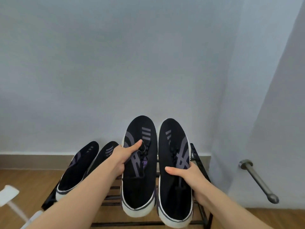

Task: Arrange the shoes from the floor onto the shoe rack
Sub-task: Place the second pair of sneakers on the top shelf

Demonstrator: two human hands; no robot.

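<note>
I hold two black knit sneakers above the black metal shoe rack (200, 164), toes toward the wall: my left hand (121, 157) has its grip clamped on the left sneaker (140, 179), thumb across the laces, and my right hand (189, 176) has its grip clamped on the right sneaker (175, 195). Both show thick white rubber soles and grey-purple stripes. A matching pair (79, 169) rests on the rack's slatted top at left. Beyond lie a wood-grain floor (24, 179), a brown baseboard (33, 161), a pale blue wall (115, 63) and a steel bar handle (259, 180) at right.
</note>
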